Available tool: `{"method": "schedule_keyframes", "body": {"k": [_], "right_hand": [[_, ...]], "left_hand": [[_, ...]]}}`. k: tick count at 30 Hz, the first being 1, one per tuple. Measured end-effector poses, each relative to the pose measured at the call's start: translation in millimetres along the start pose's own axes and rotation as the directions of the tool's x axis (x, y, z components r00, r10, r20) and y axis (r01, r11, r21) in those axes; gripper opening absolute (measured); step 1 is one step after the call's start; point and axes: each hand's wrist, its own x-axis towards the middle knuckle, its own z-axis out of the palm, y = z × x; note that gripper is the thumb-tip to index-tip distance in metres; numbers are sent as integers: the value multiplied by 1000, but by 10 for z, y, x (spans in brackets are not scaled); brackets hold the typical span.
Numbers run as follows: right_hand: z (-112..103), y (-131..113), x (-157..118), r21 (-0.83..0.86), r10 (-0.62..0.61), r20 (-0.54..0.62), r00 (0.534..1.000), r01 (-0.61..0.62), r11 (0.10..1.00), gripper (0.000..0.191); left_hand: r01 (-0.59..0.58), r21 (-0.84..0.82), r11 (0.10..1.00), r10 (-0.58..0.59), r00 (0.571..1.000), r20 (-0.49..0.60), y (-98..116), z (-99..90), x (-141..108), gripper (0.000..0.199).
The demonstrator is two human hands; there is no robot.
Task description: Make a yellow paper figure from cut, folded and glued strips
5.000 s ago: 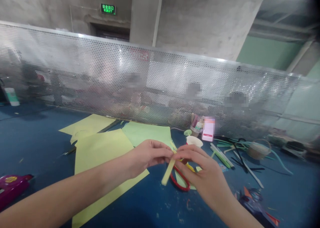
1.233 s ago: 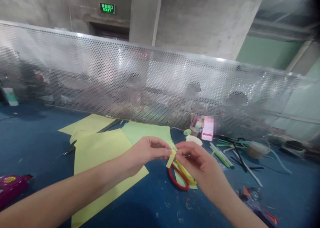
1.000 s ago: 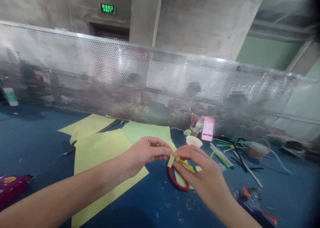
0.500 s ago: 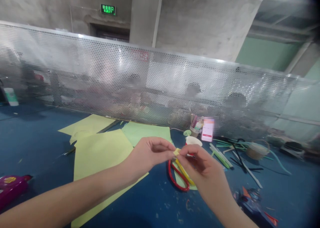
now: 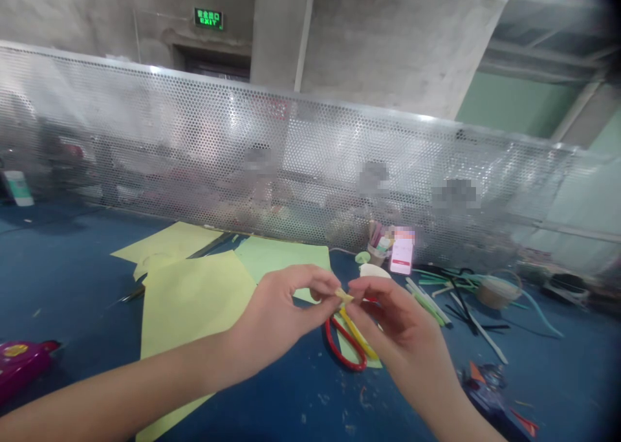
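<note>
The yellow paper strip (image 5: 344, 295) between our fingertips changes shape: half a second ago it shows as a small squarish fold, and now it shows as a narrower, angled piece. The longer tail visible five seconds ago no longer hangs down. We take this to mean that the folding is well along, with little paper left to turn, though blur hides the creases.

Our left hand (image 5: 286, 306) turns a little, its thumb lower than before; thumb and index finger pinch the near-left end, while the palm stays loosely open. Our right hand (image 5: 405, 316) closes thumb and index on the other end in a light pinch, its remaining fingers curled.

The piece is held in the air, above the red-and-yellow handles of what look like scissors (image 5: 358, 366) on the blue table (image 5: 272, 409). A large yellow sheet (image 5: 189, 299) lies left, partly under our left forearm in view.
</note>
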Motion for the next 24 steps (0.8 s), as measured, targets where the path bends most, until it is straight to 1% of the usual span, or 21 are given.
{"method": "schedule_keyframes", "body": {"k": [1,2,3,5,6,7,8,9,10,11,12,13,14,16,18,21,24], "right_hand": [[-6,-1,-3,-17,-23,9,1000,23,1000,14],[-11,-1,-7,-43,-50,13,999,50,998,13],[-16,-1,-12,-77,-77,19,997,78,994,13],[-26,-3,-25,-149,-127,40,991,131,980,13],[-31,-8,-32,-181,-155,50,987,161,970,13],[-38,-15,-38,-207,-188,57,980,196,958,13],[-45,-25,-44,-226,-226,63,972,235,945,14],[-55,-37,-48,-240,-270,65,961,278,930,15],[-66,-49,-51,-254,-317,67,946,323,912,17],[-79,-62,-53,-272,-364,69,929,369,889,20],[-92,-73,-54,-292,-410,72,909,412,863,22],[-106,-83,-54,-315,-451,74,890,450,836,24],[-119,-90,-54,-339,-483,82,872,480,809,26],[-141,-97,-50,-366,-523,96,847,519,772,28],[-153,-96,-45,-372,-539,114,835,539,756,29],[-150,-86,-37,-353,-541,123,832,547,759,29],[-133,-72,-33,-298,-542,93,835,542,786,33]], "left_hand": [[-69,76,995,72,997,-37,-3,-4,-10,10],[-153,154,976,164,984,-64,-6,-10,-20,10],[-248,226,942,270,960,-70,-9,-20,-29,10],[-430,323,843,456,890,-7,-8,-44,-41,13],[-495,333,803,515,856,29,-1,-57,-43,17],[-535,319,782,549,834,52,11,-69,-41,22],[-547,286,787,557,829,54,28,-80,-36,26],[-527,236,816,533,845,45,49,-90,-28,29],[-478,164,863,479,877,37,73,-97,-17,30],[-398,69,915,396,917,42,98,-103,-3,29],[-289,-43,956,292,954,71,122,-108,12,25],[-161,-159,974,180,977,118,144,-111,28,20],[-33,-270,962,81,982,171,161,-113,44,16],[172,-450,876,-50,962,269,181,-112,69,11],[299,-541,786,-118,932,343,184,-104,79,14],[395,-599,696,-173,903,393,176,-80,63,15],[425,-639,641,-205,897,391,174,-54,28,14]]}}
